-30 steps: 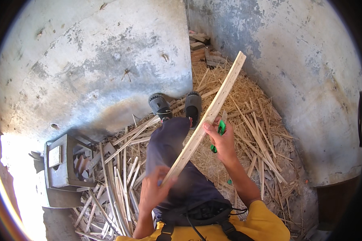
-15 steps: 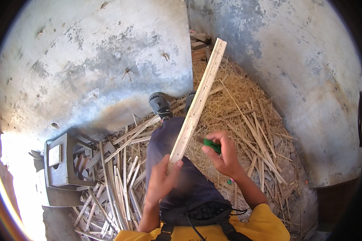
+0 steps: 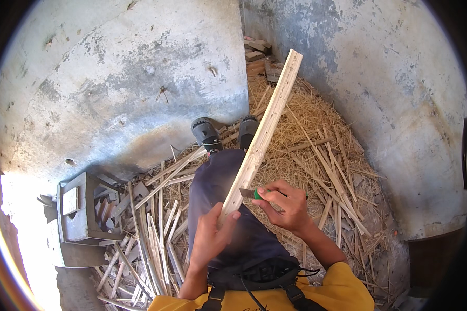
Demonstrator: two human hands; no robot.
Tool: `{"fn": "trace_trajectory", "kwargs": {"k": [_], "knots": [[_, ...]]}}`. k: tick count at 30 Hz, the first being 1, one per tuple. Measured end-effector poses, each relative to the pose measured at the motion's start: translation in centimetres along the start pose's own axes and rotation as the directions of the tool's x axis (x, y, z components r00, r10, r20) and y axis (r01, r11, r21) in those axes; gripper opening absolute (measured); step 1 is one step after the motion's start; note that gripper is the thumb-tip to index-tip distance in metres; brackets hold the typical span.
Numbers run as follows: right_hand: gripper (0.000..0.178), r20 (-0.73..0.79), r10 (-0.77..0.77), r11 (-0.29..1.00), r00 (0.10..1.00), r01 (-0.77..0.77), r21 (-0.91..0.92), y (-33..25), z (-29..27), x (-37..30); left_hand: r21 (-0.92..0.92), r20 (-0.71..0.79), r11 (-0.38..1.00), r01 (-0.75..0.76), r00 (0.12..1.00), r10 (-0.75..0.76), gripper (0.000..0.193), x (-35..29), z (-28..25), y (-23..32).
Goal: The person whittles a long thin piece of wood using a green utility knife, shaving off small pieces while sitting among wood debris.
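Note:
My left hand [image 3: 211,236] is closed round the near end of a long pale wooden batten [image 3: 262,137], which slants up and away to the right over my leg. Small dark marks, perhaps nail holes, run along its face. In my right hand [image 3: 290,207] is a small green-handled knife [image 3: 248,193], gripped between thumb and fingers. Its short grey blade points left and meets the batten's right edge a little above my left hand. Most of the handle is hidden by my fingers.
Loose wooden strips [image 3: 158,238] lie left of my leg, beside a grey metal box-like frame [image 3: 85,207]. Straw and shavings [image 3: 308,119] cover the floor on the right, with more strips [image 3: 342,181]. Two worn walls [image 3: 140,67] meet ahead; my shoes [image 3: 206,132] are near them.
The knife has turned in my right hand and moved left, from apart to the batten's edge. The batten's far end has shifted slightly right; my left hand keeps its hold.

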State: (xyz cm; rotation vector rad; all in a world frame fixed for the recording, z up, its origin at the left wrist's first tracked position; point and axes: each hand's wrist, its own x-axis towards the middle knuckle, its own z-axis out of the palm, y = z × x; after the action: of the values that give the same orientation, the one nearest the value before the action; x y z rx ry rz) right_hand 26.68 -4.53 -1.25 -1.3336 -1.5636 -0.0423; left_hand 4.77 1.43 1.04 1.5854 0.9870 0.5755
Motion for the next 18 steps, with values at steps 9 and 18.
{"fn": "trace_trajectory", "kwargs": {"k": [9, 18], "knots": [[0.026, -0.009, -0.063, 0.995, 0.998, 0.062, -0.074, 0.2, -0.6, 0.3, 0.062, -0.005, 0.994, -0.085, 0.996, 0.085, 0.027, 0.0, -0.1, -1.4], [0.017, -0.049, -0.044, 0.982, 0.998, 0.034, -0.187, 1.7, -0.6, 0.7, 0.109, -0.014, 0.993, -0.054, 0.998, 0.056, 0.025, -0.7, -0.4, -2.4]]}}
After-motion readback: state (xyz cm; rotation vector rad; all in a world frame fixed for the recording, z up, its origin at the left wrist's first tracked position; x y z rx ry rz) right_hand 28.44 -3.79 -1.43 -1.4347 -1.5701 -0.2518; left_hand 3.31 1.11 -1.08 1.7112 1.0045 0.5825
